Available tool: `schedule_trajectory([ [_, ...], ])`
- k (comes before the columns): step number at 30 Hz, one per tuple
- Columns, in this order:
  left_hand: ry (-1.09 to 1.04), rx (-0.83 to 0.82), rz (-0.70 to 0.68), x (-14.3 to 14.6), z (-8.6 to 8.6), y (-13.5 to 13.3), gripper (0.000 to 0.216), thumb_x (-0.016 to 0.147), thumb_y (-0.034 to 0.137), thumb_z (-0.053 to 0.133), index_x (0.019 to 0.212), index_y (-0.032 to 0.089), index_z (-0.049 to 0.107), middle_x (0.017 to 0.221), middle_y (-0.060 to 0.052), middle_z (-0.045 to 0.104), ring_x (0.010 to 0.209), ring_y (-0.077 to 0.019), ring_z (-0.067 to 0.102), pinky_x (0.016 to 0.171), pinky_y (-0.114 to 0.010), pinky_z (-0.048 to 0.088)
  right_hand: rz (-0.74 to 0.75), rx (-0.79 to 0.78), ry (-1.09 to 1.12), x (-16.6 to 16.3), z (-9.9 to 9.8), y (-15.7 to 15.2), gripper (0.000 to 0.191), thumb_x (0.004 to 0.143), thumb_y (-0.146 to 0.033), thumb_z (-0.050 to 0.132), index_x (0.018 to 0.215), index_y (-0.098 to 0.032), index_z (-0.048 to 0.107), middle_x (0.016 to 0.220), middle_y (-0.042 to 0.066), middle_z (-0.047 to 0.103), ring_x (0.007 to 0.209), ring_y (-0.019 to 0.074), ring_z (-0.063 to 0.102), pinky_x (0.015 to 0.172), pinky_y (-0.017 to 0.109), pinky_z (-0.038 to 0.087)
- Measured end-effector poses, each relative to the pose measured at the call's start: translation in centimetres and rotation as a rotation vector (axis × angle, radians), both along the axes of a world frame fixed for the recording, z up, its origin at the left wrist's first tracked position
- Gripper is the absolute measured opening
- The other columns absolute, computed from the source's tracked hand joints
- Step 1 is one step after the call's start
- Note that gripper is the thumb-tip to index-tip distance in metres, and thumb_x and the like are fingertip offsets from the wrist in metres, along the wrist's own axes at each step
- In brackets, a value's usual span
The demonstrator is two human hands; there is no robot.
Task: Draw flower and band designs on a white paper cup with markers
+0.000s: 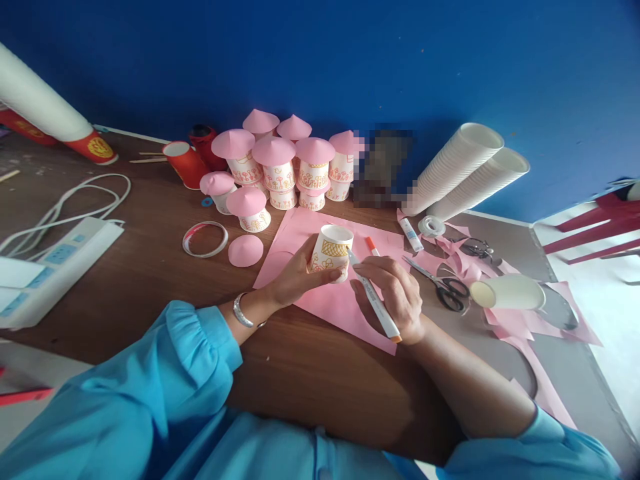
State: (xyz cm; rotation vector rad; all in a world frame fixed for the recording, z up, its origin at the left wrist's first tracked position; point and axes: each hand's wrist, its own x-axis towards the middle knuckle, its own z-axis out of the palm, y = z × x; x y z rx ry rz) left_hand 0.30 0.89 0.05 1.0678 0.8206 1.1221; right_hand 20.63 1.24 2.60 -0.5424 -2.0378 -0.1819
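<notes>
My left hand (297, 272) is wrapped round a white paper cup (330, 257), holding it mouth-up over pink paper. The cup carries a yellow crosshatched band near its rim and flower drawings lower down. Between the fingers of my right hand (395, 290) is a white marker (377, 307) with an orange end; its tip is at the cup's patterned band. An orange-capped marker (371, 245) lies on the pink paper sheet (345, 320), just behind my right hand. Beyond the cup stand several decorated paper cups with pink cone roofs (274, 152), some stacked.
To the right are scissors (453, 293), pink scraps (520, 323), a glue stick (411, 235), a tape roll (432, 227) and leaning stacks of white cups (455, 163). At left are a tape ring (205, 252), a red cup (187, 167) and a power strip (65, 267). A blue wall (320, 60) bounds the back.
</notes>
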Motion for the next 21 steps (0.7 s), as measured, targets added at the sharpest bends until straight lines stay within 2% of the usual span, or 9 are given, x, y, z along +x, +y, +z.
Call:
schedule_trajectory([
  [12,0.001,0.009,-0.002,-0.02,-0.19,0.06,0.061,0.078,0.045,0.094,0.122,0.023,0.057,0.101,-0.002,0.063,0.091,-0.0167,0.059,0.080,-0.031,0.050,-0.019,-0.007,-0.032,-0.01,0.07,0.04,0.034,0.099,-0.014,0.068,0.131,-0.017,0.061,0.095,0.007,0.075,0.082,0.0205,0.075,0.069,0.032,0.064],
  [21,0.005,0.011,-0.005,-0.04,-0.23,0.11,0.064,0.078,0.045,0.094,0.125,0.023,0.058,0.105,-0.003,0.064,0.095,-0.0186,0.061,0.083,-0.033,0.051,0.001,-0.020,-0.034,-0.16,0.11,-0.10,0.026,0.100,-0.014,0.065,0.126,-0.018,0.062,0.094,0.007,0.076,0.078,0.0189,0.073,0.067,0.031,0.061],
])
